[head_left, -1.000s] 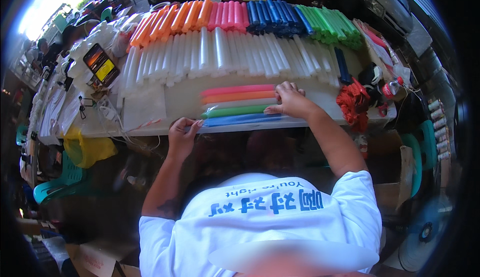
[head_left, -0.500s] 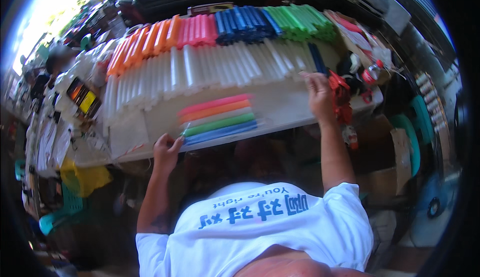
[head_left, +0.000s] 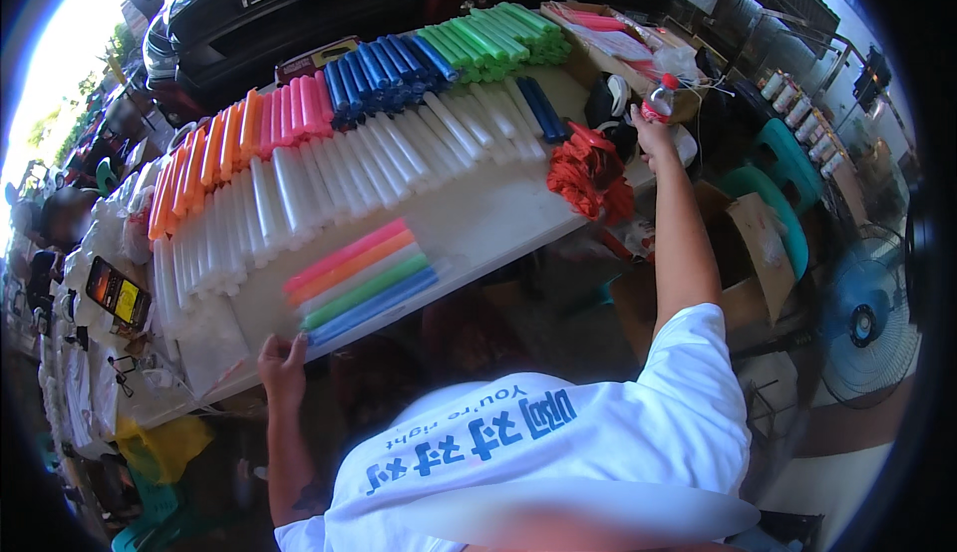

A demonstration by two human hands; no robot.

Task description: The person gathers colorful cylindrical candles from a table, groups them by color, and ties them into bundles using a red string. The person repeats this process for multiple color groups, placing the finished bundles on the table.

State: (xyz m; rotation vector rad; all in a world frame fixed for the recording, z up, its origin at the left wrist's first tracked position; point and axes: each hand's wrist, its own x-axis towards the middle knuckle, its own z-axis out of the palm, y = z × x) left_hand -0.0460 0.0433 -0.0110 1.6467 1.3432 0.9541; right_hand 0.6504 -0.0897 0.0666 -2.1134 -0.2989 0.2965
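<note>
A flat pack of coloured tubes [head_left: 361, 283], pink, orange, white, green and blue side by side, lies at the table's front edge, apparently in clear plastic. My left hand [head_left: 283, 365] pinches its near left corner between thumb and fingers. At full reach to the right, my right hand [head_left: 654, 139] is at a small bottle with a red cap [head_left: 658, 99], overlapping its lower part. Its fingers are partly hidden, so whether they grip the bottle is unclear. A crumpled red plastic bag [head_left: 590, 175] lies just left of that hand.
Rows of white tubes [head_left: 329, 178] cross the table, with orange [head_left: 211, 158], pink [head_left: 295, 113], blue [head_left: 387, 75] and green [head_left: 493, 41] stacks behind. Two dark blue tubes [head_left: 540, 109] lie near the red bag. A phone [head_left: 118, 293] is at left. A fan [head_left: 865, 323] stands at right.
My right hand has moved from beside the white tubes over the red bag to the bottle. My left hand stays at the pack's corner. The whole view has turned to the right.
</note>
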